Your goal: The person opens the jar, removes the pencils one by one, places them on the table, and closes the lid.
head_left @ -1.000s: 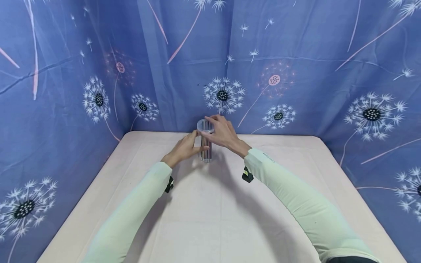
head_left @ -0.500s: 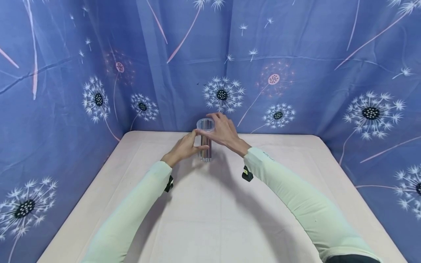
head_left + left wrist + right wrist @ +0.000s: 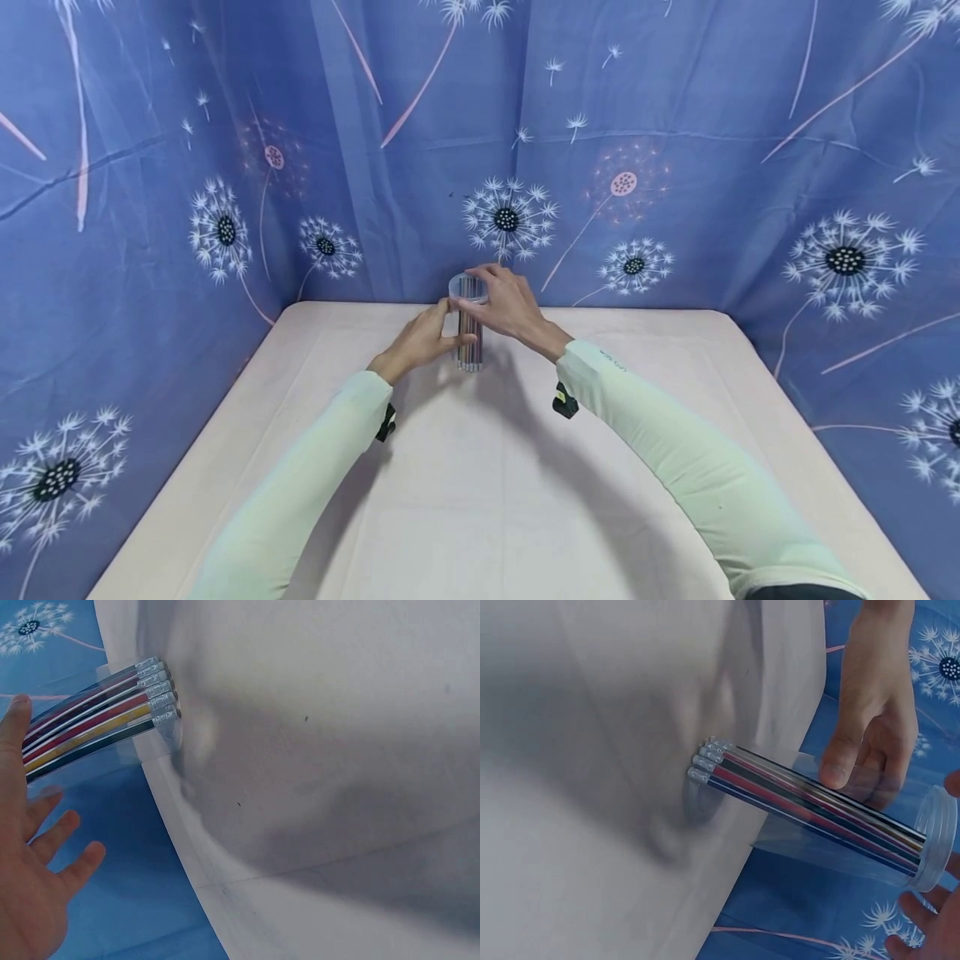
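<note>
A clear plastic tube (image 3: 470, 353) stands upright near the table's back edge. Inside it are several coloured pencils (image 3: 97, 727) with silver ends pointing down. My left hand (image 3: 420, 335) holds the tube from its left side, thumb across the front; the right wrist view shows the left hand's thumb pressed on the tube wall. Up at the top, my right hand (image 3: 512, 304) grips the clear round lid (image 3: 934, 844), thumb in front and fingers around the far side. The left hand's outer fingers are spread in the left wrist view.
A pale cloth covers the table (image 3: 465, 500). Close behind the tube hangs a blue curtain (image 3: 420, 208) with dandelion prints, which also runs along both sides. Dark wrist devices (image 3: 565, 400) are on both forearms, over pale green sleeves.
The right hand's fingers rose slightly at the lid's edge half a second ago, and now lie lower around it again. The left hand and the tube have stayed in place.
</note>
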`<control>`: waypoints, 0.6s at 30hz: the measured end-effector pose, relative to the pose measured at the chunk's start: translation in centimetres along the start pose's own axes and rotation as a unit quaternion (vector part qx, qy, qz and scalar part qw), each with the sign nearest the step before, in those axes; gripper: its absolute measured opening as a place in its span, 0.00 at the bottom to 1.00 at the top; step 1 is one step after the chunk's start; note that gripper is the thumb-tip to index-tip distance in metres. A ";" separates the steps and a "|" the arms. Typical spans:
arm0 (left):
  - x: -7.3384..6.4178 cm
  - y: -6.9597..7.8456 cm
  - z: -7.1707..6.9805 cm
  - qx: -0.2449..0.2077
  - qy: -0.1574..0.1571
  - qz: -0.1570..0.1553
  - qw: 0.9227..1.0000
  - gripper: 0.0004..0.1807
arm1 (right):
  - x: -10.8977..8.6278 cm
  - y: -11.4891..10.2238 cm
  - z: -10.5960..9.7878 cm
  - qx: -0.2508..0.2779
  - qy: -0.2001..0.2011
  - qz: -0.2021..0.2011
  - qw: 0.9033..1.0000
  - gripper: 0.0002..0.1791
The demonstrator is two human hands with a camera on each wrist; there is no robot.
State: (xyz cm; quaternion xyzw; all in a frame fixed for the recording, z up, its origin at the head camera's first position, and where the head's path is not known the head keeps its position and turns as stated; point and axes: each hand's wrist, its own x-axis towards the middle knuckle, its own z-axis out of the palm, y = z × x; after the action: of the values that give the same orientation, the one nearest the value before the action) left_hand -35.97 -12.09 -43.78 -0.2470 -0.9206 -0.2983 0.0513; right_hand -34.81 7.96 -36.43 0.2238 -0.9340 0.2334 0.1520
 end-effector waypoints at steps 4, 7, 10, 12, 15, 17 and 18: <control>-0.1 0.0 0.0 0.001 0.001 0.003 1.000 0.47 | 0.0 -0.2 0.2 0.000 0.002 0.004 1.000 0.41; -0.1 0.1 0.0 -0.001 0.000 0.003 1.000 0.46 | 0.0 -0.2 0.4 -0.003 0.006 0.017 1.000 0.44; -0.1 0.2 0.0 -0.006 -0.003 -0.004 1.000 0.48 | 0.0 -0.2 0.6 -0.007 0.005 0.027 1.000 0.44; -0.1 0.2 0.0 -0.006 -0.003 -0.009 1.000 0.50 | 0.1 -0.2 0.6 -0.005 0.003 0.028 1.000 0.43; -0.1 0.2 0.0 -0.005 -0.004 -0.011 1.000 0.52 | 0.1 -0.2 0.5 -0.003 -0.002 0.023 1.000 0.42; -0.1 0.2 0.0 -0.005 -0.005 -0.010 1.000 0.52 | 0.1 -0.3 0.4 0.000 -0.007 0.017 1.000 0.41; -0.1 0.2 -0.1 -0.005 -0.005 -0.010 1.000 0.53 | 0.2 -0.3 0.4 0.001 -0.009 0.013 1.000 0.40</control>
State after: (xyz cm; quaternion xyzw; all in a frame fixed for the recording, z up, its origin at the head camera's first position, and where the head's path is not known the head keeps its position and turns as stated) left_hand -35.77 -12.00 -43.64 -0.2398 -0.9217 -0.3019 0.0429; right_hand -34.87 7.49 -36.56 0.2138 -0.9379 0.2346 0.1401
